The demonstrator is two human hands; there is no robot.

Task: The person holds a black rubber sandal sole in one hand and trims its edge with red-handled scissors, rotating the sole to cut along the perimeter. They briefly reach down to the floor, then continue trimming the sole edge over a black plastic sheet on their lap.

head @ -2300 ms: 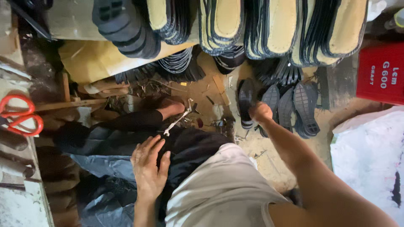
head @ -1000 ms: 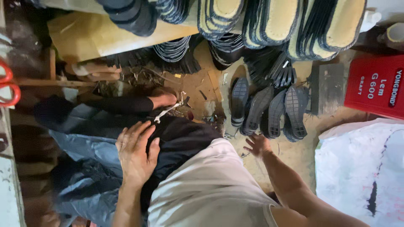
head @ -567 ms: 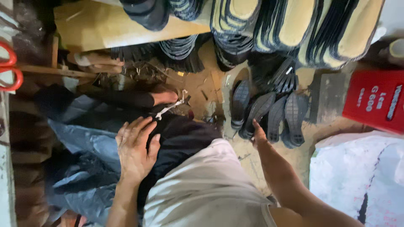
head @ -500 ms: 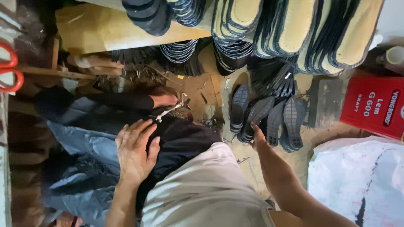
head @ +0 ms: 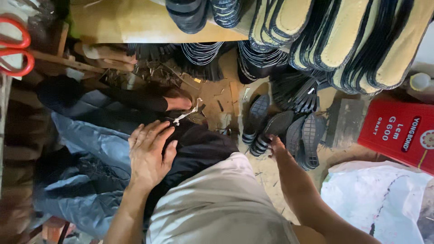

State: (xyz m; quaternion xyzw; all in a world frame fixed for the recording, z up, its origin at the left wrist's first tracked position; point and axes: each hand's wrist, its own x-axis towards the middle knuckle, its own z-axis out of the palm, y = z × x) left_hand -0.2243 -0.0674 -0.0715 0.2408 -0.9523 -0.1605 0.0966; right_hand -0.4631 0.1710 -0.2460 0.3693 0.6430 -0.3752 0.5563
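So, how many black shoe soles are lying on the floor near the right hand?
4 can be counted: the leftmost sole, a second sole touching the right hand, a third sole, and the rightmost sole. They overlap, so more may be hidden beneath.

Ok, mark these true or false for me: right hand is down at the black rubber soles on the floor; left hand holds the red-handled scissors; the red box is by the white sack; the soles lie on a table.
1. Right hand reaches the black rubber soles on the floor: true.
2. Left hand holds the red-handled scissors: false, it rests flat on dark cloth.
3. Red box sits by the white sack: true.
4. Soles lie on a table: false, on the dirt floor.
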